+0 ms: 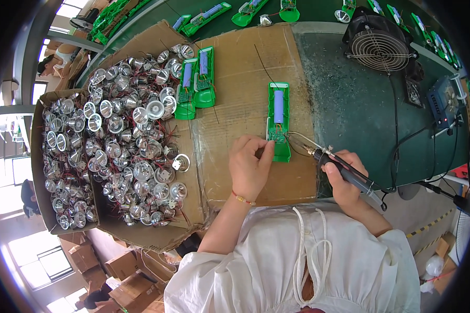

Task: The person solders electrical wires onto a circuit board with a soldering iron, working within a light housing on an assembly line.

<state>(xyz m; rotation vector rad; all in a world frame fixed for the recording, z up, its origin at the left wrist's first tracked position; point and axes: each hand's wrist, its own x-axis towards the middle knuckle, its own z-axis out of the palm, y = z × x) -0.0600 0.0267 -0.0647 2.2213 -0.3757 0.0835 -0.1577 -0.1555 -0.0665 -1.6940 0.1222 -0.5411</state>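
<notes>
Clearly, everything hinges on the gap between two hands: the left hand has thumb and forefinger drawn together at the near left edge of the board, though whether they pinch a wire or merely press, I cannot tell. The right hand is wrapped round the iron, which slants forward and leftward so that its tip comes in at the board's right side — contact there is too small to tell. So the left hand is nearer; the right reaches across by way of the iron.

The case that carries the board lies just ahead of both hands, its long axis running away from the body, the blue cell in line with it on the far side of the board. It rests on the cardboard, nearer the right edge than the left; beyond that edge comes the green table.

The wider room for moving is leftward, as far as two more cases and the box of lamp cups. Ahead on the right stand the fan and — farther right — a blue unit.
</notes>
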